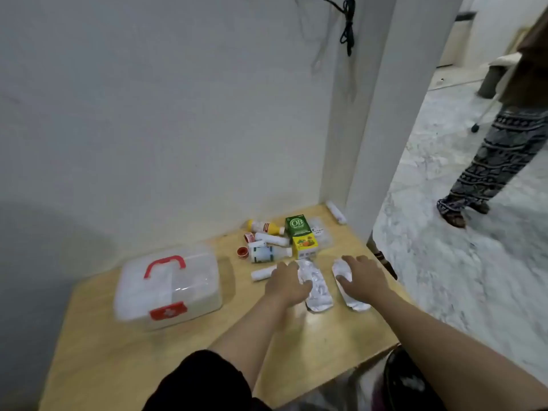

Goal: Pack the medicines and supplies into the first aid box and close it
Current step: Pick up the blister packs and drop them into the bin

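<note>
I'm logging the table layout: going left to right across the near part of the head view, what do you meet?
Clear plastic first aid box with red handle → left hand → silver foil blister pack → second foil pack under the right hand.

Pale wooden table (pixel 124 351) in a corner of white walls (pixel 148 114), black cable (pixel 348 25) hanging, mottled grey floor (pixel 444 247)
</note>
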